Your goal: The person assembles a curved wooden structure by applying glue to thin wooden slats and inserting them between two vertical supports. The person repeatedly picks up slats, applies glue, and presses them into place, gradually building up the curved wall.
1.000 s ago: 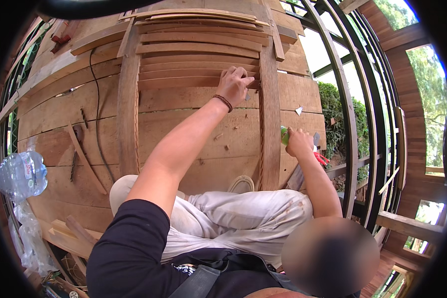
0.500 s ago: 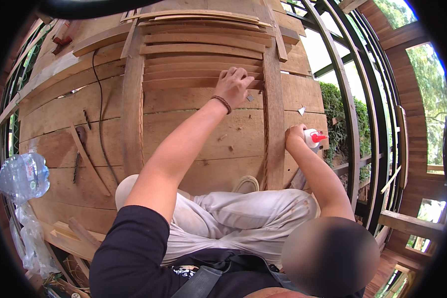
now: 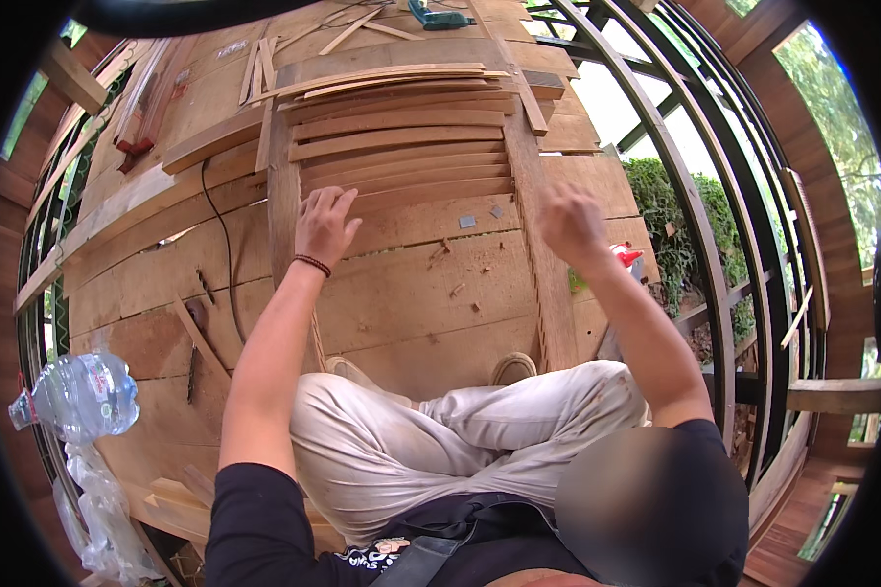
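Observation:
In front of me lies a wooden frame with two long rails, the left rail (image 3: pixel 285 171) and the right rail (image 3: pixel 550 284), with several thin slats (image 3: pixel 411 168) between them. My left hand (image 3: pixel 325 225) is at the left rail, by the end of the nearest slat (image 3: pixel 431 199), its fingers stretched and a little apart. Over the right rail is my right hand (image 3: pixel 570 223), curled and blurred, so its grip does not show. Beside my right forearm is a glue bottle with a red cap (image 3: pixel 626 256), mostly hidden by the arm.
Small grey squares (image 3: pixel 467 222) and wood chips lie between the rails. A black cable (image 3: pixel 231 254), drill bits (image 3: pixel 206 286) and a wood strip (image 3: pixel 202 338) lie to the left, near a large water bottle (image 3: pixel 88 399). A green power tool (image 3: pixel 440 17) is far back.
My left hand has moved left from the nearest slat's right end to the left rail. My right hand has left the glue bottle and moved forward over the right rail. The view has shifted.

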`<action>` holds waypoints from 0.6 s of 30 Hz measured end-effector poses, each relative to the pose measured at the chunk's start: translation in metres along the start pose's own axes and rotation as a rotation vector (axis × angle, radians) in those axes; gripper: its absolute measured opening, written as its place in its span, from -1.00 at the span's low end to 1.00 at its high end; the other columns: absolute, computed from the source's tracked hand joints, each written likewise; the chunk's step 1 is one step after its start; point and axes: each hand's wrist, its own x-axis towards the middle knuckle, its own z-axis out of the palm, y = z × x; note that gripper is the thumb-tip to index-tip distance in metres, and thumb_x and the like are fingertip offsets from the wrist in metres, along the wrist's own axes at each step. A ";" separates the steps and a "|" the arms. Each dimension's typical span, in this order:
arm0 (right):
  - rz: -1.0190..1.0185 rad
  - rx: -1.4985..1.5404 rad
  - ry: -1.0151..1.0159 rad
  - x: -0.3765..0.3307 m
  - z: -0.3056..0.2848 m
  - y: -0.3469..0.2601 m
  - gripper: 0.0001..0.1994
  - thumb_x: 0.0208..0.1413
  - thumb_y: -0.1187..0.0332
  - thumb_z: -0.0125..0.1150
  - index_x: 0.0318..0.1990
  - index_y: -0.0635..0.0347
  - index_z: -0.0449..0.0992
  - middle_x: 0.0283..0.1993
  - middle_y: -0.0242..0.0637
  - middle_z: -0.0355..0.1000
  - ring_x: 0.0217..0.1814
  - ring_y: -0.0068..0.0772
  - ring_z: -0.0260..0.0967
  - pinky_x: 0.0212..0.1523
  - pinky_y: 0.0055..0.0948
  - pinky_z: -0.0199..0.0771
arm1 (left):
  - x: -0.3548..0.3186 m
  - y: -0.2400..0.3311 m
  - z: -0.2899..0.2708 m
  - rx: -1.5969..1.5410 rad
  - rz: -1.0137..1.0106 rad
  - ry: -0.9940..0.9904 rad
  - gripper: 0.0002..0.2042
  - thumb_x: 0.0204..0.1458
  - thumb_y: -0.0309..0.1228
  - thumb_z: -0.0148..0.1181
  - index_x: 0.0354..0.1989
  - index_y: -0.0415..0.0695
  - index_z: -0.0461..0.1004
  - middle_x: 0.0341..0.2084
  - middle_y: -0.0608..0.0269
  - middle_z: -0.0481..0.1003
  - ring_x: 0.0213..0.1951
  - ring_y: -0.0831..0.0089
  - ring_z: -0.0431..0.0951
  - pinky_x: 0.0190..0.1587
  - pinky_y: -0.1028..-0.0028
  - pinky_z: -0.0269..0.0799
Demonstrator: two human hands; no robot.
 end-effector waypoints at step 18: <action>-0.397 0.318 0.399 0.078 0.119 -0.055 -0.76 0.08 0.40 0.20 -0.08 0.14 0.55 -0.06 -0.37 0.43 0.09 -0.29 0.37 0.14 -0.24 0.38 | 0.011 -0.001 -0.007 -0.098 -0.030 -0.028 -0.56 -0.27 -0.57 0.49 -0.10 -0.09 0.60 -0.16 0.19 0.54 -0.03 0.13 0.51 0.07 0.21 0.44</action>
